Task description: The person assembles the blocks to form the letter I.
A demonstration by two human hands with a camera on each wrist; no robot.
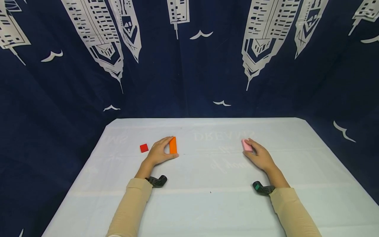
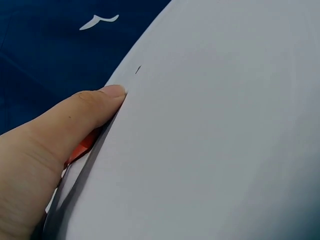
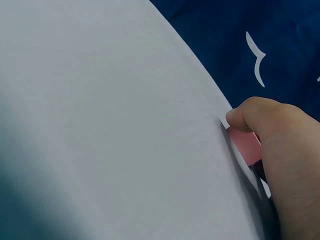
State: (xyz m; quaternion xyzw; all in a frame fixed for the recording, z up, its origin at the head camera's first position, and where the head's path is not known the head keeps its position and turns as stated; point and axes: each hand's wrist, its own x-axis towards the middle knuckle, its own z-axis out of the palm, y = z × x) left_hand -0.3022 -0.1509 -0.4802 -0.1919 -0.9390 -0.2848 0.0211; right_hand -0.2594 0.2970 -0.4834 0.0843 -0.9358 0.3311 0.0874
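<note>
In the head view my left hand (image 1: pixel 159 153) pinches an orange rectangular block (image 1: pixel 173 145) by its ends, fingertips at the far end and thumb at the near one. A flat red square block (image 1: pixel 143 148) lies on the table just left of that hand. Farther right, my right hand (image 1: pixel 262 159) holds a pink block (image 1: pixel 246 145) between thumb and fingers. The left wrist view has the thumb (image 2: pixel 95 107) covering most of an orange-red surface (image 2: pixel 82 148). Part of the pink block (image 3: pixel 245 145) shows beneath the thumb (image 3: pixel 250 114) in the right wrist view.
Both hands are over a table (image 1: pixel 192 197) covered with a white cloth bearing faint lettering. Behind it hangs a dark blue curtain (image 1: pixel 183 72) with white buildings and birds. A black wrist device (image 1: pixel 158 181) sits on the left wrist, another (image 1: pixel 263 189) on the right.
</note>
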